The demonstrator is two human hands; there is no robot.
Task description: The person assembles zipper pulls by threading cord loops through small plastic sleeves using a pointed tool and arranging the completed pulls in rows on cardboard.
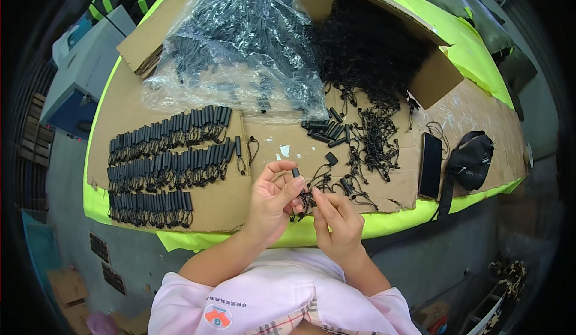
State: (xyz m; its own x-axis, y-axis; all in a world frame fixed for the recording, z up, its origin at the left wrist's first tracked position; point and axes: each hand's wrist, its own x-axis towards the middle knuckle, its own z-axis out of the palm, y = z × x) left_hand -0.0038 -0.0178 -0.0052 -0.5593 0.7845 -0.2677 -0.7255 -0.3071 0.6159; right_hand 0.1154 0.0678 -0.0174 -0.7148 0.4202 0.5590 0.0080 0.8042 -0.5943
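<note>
Centrally, the left hand (273,200) holds a small black cylinder (295,172) upright between thumb and fingers, while the right hand (340,221), its fingertips drawn to a narrow pinch, meets the black cord (307,202) just beside it; which strand it grips is too small to tell. With so slim a hold, the cylinder could slip if the cord were pulled sharply, and a stray loop caught in the pinch could knot. Both hands work near the table's front edge, so a dropped piece might roll to the floor. Just beyond lie loose cylinders (327,129) and, to their right, a heap of tangled cords (378,137); a tug on one strand could drag its neighbours along. At left, corded cylinders (150,176) stand in three close rows, which a passing forearm could disorder. Farther out, a clear plastic bag (252,47) and an open cardboard box (435,77) border the work; at right, the strap of a black pouch (471,162) hangs toward the edge, a likely snag.
</note>
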